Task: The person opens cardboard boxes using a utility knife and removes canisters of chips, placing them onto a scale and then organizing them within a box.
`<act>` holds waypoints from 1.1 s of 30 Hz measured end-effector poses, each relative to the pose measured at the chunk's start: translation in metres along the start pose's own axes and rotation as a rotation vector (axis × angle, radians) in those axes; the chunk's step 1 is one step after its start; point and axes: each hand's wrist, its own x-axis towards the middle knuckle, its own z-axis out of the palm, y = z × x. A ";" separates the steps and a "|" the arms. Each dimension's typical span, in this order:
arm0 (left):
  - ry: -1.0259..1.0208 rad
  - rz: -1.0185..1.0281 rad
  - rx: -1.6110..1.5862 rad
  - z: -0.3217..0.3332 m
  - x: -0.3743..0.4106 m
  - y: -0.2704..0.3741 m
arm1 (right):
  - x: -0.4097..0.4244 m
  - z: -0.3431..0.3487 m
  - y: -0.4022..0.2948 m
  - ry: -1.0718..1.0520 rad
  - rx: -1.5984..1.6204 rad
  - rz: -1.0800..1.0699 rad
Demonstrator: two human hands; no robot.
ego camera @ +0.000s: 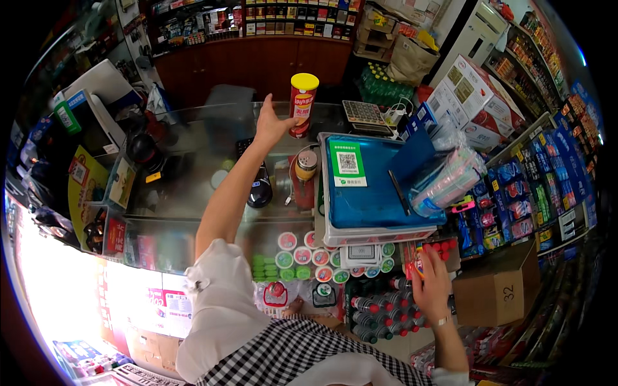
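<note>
A red potato-chip canister (pixel 300 110) with a yellow lid stands upright on the glass counter (pixel 183 193). My left hand (pixel 274 123) is stretched out beside it, fingers apart. Its thumb tip meets the canister's left edge in the picture; whether it touches is unclear. At the counter's near right edge, my right hand (pixel 433 284) is over a small red and yellow packet (pixel 411 260). The fingers partly hide this packet, so a grip on it cannot be made out. Several red-topped small items (pixel 443 247) are just beyond those fingers.
A blue-topped plastic box (pixel 367 202) bears a green code card (pixel 346 161), a pen (pixel 399 192) and a cup of wrapped items (pixel 449 186). Round tubs (pixel 302 255) sit near me. Bottles (pixel 386 313) and a cardboard box (pixel 497 294) are at lower right. A calculator (pixel 363 112) lies farther back.
</note>
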 end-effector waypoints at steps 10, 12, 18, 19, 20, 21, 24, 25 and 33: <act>0.089 -0.103 0.015 0.070 0.051 0.024 | -0.157 -0.022 -0.019 -0.045 -0.007 0.448; 0.167 -0.097 0.056 0.065 0.047 0.026 | -0.161 -0.025 -0.025 -0.050 -0.025 0.440; 0.256 -0.063 -0.666 -0.030 0.027 0.081 | -0.182 -0.023 -0.041 -0.127 0.269 0.659; 0.185 -0.115 -0.757 -0.042 0.029 0.078 | -0.181 -0.024 -0.046 -0.082 0.338 0.660; 0.078 -0.171 -0.988 -0.066 0.014 0.086 | -0.183 -0.023 -0.047 -0.063 0.389 0.635; -0.037 -0.226 -1.217 -0.091 -0.004 0.100 | -0.186 -0.020 -0.049 -0.045 0.442 0.613; -0.341 -0.252 -1.440 -0.147 -0.073 0.132 | -0.195 -0.011 -0.061 -0.013 0.562 0.508; -0.420 -0.238 -1.462 -0.161 -0.093 0.136 | -0.197 -0.008 -0.065 -0.001 0.596 0.464; -0.698 -0.117 -1.601 -0.247 -0.236 0.166 | -0.204 0.009 -0.109 -0.113 0.709 0.164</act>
